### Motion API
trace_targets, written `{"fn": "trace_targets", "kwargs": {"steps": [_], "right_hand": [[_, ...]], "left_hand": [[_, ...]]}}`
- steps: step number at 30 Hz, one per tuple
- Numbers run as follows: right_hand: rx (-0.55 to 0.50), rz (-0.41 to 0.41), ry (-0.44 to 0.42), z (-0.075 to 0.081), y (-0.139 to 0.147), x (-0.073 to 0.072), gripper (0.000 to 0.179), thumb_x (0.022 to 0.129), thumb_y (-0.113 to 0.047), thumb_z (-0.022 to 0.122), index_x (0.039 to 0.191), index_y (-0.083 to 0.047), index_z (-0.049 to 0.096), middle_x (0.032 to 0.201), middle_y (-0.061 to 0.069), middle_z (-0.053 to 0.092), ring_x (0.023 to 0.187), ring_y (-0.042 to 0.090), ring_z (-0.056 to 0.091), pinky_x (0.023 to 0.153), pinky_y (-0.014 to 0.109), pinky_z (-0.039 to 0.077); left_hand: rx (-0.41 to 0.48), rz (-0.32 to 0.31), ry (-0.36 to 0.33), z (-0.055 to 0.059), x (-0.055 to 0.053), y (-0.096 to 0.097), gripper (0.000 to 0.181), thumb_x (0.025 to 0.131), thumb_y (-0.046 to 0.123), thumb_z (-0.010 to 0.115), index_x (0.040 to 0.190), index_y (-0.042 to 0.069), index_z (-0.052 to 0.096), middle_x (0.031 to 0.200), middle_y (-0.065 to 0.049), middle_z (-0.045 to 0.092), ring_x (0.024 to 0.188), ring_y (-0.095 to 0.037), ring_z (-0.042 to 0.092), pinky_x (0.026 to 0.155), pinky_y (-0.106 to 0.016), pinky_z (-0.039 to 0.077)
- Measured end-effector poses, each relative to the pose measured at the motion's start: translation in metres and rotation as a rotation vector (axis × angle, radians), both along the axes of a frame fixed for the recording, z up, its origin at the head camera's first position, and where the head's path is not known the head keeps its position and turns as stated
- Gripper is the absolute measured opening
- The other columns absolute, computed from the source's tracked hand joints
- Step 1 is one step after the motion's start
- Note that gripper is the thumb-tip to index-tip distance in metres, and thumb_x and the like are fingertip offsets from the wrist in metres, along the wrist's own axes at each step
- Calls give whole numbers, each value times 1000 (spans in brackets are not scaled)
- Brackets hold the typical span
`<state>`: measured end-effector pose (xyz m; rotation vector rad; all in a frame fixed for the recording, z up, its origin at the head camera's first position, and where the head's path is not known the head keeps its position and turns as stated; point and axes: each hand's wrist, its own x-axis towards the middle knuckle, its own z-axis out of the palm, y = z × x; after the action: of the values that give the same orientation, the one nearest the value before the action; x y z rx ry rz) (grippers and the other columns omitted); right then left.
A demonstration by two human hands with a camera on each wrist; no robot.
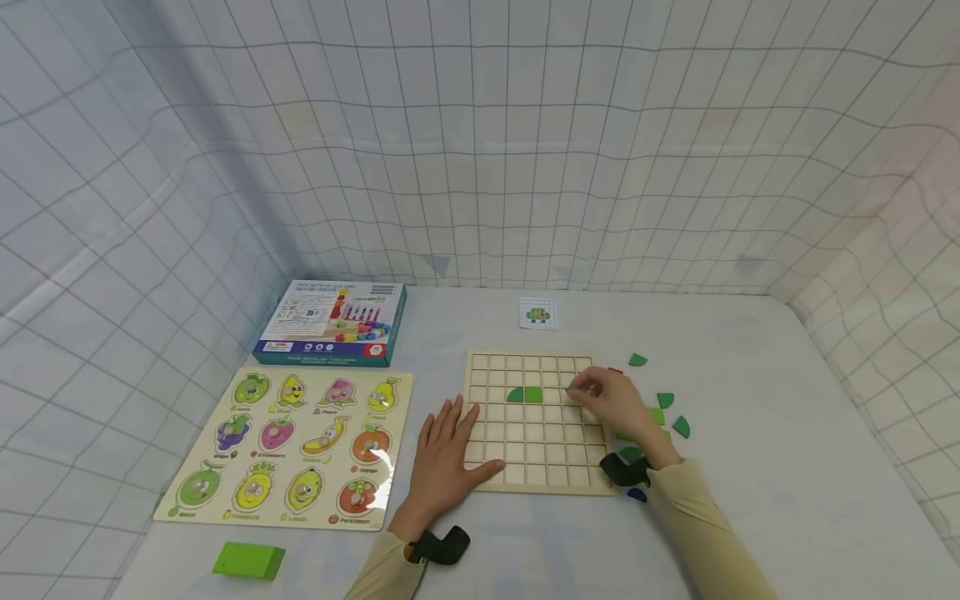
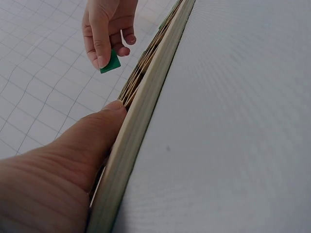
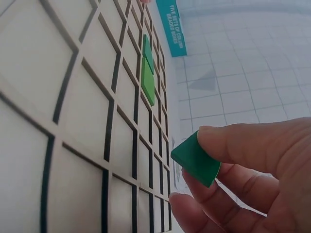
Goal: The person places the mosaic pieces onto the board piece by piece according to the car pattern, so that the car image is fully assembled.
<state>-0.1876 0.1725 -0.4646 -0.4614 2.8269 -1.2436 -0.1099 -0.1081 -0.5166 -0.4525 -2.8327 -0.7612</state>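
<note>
A wooden grid board (image 1: pixel 536 425) lies on the table. Two pieces sit side by side in its cells: a dark green quarter-circle (image 1: pixel 516 395) and a light green square (image 1: pixel 533 394). My right hand (image 1: pixel 617 402) is over the board's right side, pinching a dark green quarter-circle tile (image 3: pixel 197 158) between thumb and fingers. With fingers spread, my left hand (image 1: pixel 444 462) rests on the board's left edge, its thumb (image 2: pixel 85 133) lying along the near left corner. Behind the board lies a small card (image 1: pixel 538 313) printed with a green figure on a grid.
Several green tiles, among them a quarter-circle (image 1: pixel 681 427), lie right of the board, with a dark blue piece (image 1: pixel 637 495) nearer. At left are a fruit puzzle board (image 1: pixel 300 450), a boxed bead set (image 1: pixel 330 323) and a green block (image 1: pixel 249 561). Grid-patterned cloth (image 1: pixel 525 167) encloses the table.
</note>
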Motion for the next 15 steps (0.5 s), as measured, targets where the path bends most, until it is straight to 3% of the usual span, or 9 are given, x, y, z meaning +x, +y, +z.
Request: {"fn": "trace_targets", "kwargs": {"steps": [7, 15], "right_hand": [[-40, 7, -59, -3, -10, -2, 9, 82, -19, 75, 87, -12, 71, 77, -3, 60, 65, 16, 51, 56, 29, 42], [-18, -13, -33, -8, -20, -6, 8, 82, -16, 75, 87, -12, 72, 77, -5, 63, 69, 15, 53, 62, 30, 44]], "left_hand": [[-1, -1, 0, 1, 0, 0, 88, 78, 58, 67, 145, 7, 40, 151, -18, 28, 140, -34, 18, 110, -52, 8], [-10, 0, -3, 1, 0, 0, 88, 78, 58, 67, 144, 7, 40, 151, -18, 27, 140, -35, 18, 110, -52, 9]]}}
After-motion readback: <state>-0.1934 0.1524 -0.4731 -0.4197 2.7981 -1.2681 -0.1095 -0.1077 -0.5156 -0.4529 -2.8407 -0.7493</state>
